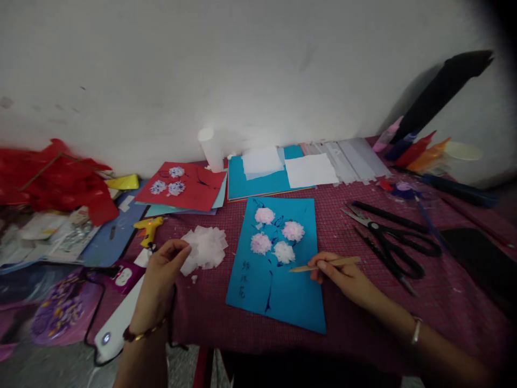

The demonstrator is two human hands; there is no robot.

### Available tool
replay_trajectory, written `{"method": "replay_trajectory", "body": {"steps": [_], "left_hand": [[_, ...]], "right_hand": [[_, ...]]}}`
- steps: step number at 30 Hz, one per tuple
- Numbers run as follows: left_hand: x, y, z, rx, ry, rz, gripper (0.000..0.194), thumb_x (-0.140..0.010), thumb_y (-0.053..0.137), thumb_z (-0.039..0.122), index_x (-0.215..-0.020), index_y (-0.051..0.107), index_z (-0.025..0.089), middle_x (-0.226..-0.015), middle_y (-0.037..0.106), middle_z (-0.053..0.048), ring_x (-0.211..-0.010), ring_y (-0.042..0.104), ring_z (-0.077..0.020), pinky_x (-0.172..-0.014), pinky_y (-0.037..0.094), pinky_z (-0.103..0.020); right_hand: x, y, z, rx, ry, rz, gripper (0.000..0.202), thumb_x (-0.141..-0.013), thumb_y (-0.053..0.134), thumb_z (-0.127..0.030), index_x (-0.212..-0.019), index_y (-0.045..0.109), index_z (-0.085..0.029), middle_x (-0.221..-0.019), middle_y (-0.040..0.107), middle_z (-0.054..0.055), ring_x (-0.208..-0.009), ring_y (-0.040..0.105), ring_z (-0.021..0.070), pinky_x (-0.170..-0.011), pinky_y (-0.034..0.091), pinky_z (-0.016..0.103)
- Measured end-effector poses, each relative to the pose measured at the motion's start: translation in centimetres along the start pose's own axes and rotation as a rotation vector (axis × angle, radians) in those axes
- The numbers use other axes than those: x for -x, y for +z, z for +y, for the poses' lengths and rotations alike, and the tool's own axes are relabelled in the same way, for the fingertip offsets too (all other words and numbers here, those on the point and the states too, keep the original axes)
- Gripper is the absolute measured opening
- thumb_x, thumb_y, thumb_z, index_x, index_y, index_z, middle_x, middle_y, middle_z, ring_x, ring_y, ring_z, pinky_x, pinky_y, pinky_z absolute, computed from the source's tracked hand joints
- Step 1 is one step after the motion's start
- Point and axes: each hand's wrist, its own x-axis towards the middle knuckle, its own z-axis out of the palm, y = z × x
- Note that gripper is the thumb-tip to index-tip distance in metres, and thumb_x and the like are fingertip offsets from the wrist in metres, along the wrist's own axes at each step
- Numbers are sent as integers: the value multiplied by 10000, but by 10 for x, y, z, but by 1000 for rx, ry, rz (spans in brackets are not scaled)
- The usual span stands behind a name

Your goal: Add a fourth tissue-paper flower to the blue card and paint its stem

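Note:
On the table, a blue sheet (297,299) bears several fluffy pale pink and white paper flowers (284,252), painted dark blue stems and written characters. My right hand (337,275) rests at its right edge, fingers closed round a thin wooden stick (343,261) whose tip points left, just below the flowers. My left hand (165,264) is at the left edge of a pile of white tissue squares (205,248), thumb and forefinger pinched together; whatever lies between them is too small to make out.
A yellow glue gun (148,230), a red flower sheet (194,194) and a white cylinder (210,151) are left of centre. Scissors (388,237), pliers (383,256) and a black phone (480,264) lie right. Paint bottles (416,150) stand back right.

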Motion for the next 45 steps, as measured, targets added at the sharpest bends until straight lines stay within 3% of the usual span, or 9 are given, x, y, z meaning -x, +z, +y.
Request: {"method": "replay_trajectory", "body": {"steps": [2,5,14,18,23,29,37,41,45], "left_hand": [[6,2,2,137,-81,-3,249,-781,593,432,-793,553,187,-684,536,27,-599,510,-133,-566,415,-246],[12,10,8,304,-160,-15,274,-733,638,432,-729,512,189,-599,477,61,-512,442,-95,-498,358,-211],[36,38,37,523,-192,-57,244,-613,770,264,-778,609,184,-720,601,32,-665,553,-102,-616,435,-192],[59,67,57,527,-117,-136,326,-676,713,227,-985,613,209,-743,594,35,-666,575,-114,-601,460,-210],[86,117,84,390,147,-189,452,-754,556,121,-1195,532,214,-725,580,33,-625,556,-119,-601,469,-245],[100,145,102,314,289,-198,536,-702,508,42,-1216,526,189,-779,590,-3,-678,554,-131,-644,469,-263],[101,148,104,618,-8,-391,467,-738,622,205,-1188,502,160,-690,499,34,-625,505,-124,-595,411,-252],[100,146,101,749,-153,-409,480,-696,713,312,-1123,544,172,-676,539,33,-610,503,-118,-576,393,-233],[103,147,94,781,-218,-380,297,-675,749,395,-824,614,176,-697,582,9,-598,502,-111,-541,374,-216]], "right_hand": [[0,0,-1,2,7,-3,342,-920,472,-480,-918,634,-179,-744,647,41,-670,587,160,-642,489,316],[0,0,-1,0,11,-3,342,-915,483,-484,-915,633,-178,-745,652,42,-671,591,159,-645,491,308],[1,-1,2,-114,-89,-11,289,-957,439,-429,-996,614,-202,-807,671,30,-633,610,128,-620,492,279],[4,8,-15,-103,-125,8,235,-957,466,-382,-896,604,-203,-825,649,28,-711,610,125,-674,486,266],[8,34,-47,-139,-145,-123,182,-876,617,-336,-959,500,-223,-1006,601,35,-944,582,157,-822,462,293],[8,48,-51,-30,-227,-152,240,-827,656,-318,-903,457,-207,-888,512,8,-831,500,150,-742,424,277],[7,41,-38,-75,-152,-176,50,-848,510,-200,-858,461,-200,-808,447,-15,-754,451,129,-681,392,253],[5,44,-37,-149,-117,-156,125,-766,516,-114,-852,478,-197,-769,475,-30,-701,468,110,-629,385,228],[1,51,-31,-218,-66,-122,166,-740,523,-77,-845,478,-197,-705,514,-51,-616,486,90,-574,389,209]]}}
